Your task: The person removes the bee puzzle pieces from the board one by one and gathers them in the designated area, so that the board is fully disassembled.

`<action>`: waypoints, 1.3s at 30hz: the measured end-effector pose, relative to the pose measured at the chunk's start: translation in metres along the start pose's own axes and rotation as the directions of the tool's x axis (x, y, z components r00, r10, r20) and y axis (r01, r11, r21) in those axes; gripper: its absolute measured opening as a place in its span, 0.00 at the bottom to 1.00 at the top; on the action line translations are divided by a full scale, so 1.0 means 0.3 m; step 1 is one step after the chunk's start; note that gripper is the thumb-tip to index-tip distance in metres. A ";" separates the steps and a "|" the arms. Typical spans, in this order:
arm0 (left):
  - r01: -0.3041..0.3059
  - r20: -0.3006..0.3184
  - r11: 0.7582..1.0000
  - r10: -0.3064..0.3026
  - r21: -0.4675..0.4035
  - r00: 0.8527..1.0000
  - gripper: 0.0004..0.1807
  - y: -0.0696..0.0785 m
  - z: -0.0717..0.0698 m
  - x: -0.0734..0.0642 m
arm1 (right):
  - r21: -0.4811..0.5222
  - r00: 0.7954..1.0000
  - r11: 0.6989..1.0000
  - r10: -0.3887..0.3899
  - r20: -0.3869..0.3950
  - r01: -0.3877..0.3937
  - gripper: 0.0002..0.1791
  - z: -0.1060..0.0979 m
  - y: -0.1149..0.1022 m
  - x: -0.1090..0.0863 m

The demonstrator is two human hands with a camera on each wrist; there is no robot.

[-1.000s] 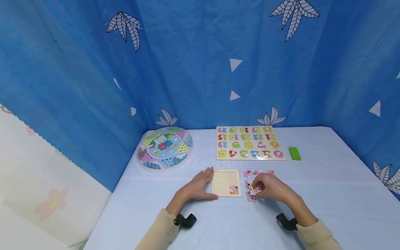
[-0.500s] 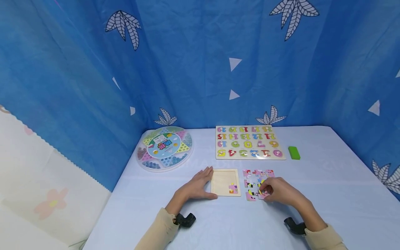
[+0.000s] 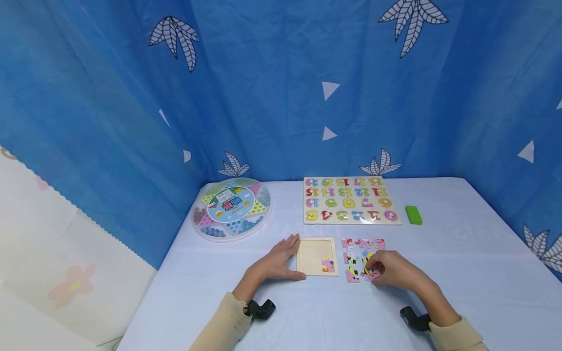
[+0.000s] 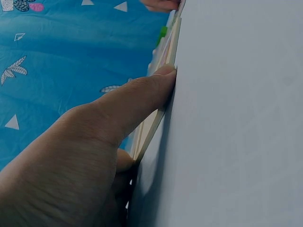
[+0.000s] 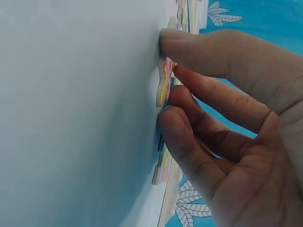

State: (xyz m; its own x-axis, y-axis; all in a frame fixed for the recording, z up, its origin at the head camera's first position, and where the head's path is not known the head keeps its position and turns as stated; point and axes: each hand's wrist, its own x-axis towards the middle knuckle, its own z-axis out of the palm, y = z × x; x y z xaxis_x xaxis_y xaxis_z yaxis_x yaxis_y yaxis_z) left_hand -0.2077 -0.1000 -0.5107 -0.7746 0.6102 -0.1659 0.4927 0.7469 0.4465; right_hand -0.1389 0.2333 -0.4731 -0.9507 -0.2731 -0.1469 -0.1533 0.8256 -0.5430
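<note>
My left hand (image 3: 275, 261) lies along the left side of a square wooden puzzle tray (image 3: 307, 253), thumb at its near corner and fingertips at the far one. In the left wrist view the thumb (image 4: 142, 94) presses against the tray's edge. One pink jigsaw piece (image 3: 328, 265) sits in the tray's near right corner. To the right, rows of pink jigsaw pieces (image 3: 352, 276) lie on the table. With thumb and fingertips, my right hand (image 3: 392, 268) pinches a pink and yellow piece (image 5: 164, 85) low over the table, at the near right of these rows.
Behind the tray lies a number puzzle board (image 3: 351, 200). A green block (image 3: 413, 215) is at its right. Far left stands a round marble game board (image 3: 232, 209). A blue curtain (image 3: 281, 97) backs the white table (image 3: 325, 312).
My right hand has moved right with its jigsaw piece, from over the left column to the near right of the rows, uncovering the pieces there. The left hand has stayed at the tray.
</note>
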 end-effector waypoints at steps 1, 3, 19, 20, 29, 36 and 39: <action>-0.002 0.000 1.000 0.002 0.004 1.000 0.60 0.000 0.000 0.001 | 0.001 1.000 1.000 -0.003 0.005 0.003 0.15 -0.001 0.000 -0.001; -0.005 0.000 1.000 0.005 0.008 1.000 0.60 0.000 -0.001 0.001 | 0.006 1.000 1.000 0.006 0.010 -0.006 0.15 -0.001 -0.002 0.000; -0.009 -0.008 1.000 0.009 -0.002 1.000 0.60 -0.012 0.007 -0.001 | -0.008 1.000 1.000 0.013 0.022 -0.013 0.16 -0.012 -0.073 0.037; -0.011 -0.009 1.000 0.011 -0.005 1.000 0.60 -0.013 0.008 -0.001 | -0.012 1.000 1.000 0.010 0.022 -0.010 0.16 -0.013 -0.085 0.046; -0.015 -0.005 1.000 0.015 -0.005 1.000 0.60 -0.008 0.009 0.008 | -0.020 0.999 1.000 -0.002 0.033 0.003 0.15 0.001 -0.158 0.122; -0.008 -0.007 1.000 0.008 0.016 1.000 0.60 -0.001 0.003 0.005 | 0.022 0.999 0.999 -0.027 0.042 0.026 0.15 0.027 -0.199 0.168; -0.002 -0.005 1.000 0.002 0.020 1.000 0.60 0.002 0.002 0.003 | 0.026 0.998 0.999 -0.034 0.049 0.032 0.16 0.037 -0.215 0.185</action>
State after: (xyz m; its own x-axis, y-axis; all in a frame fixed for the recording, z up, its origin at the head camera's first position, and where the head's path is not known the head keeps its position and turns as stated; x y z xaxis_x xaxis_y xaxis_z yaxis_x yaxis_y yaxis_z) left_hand -0.2079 -0.0988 -0.5112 -0.7759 0.6101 -0.1604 0.5020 0.7511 0.4287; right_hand -0.1788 0.1595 -0.4555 -0.9306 -0.3248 -0.1690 -0.1771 0.8032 -0.5688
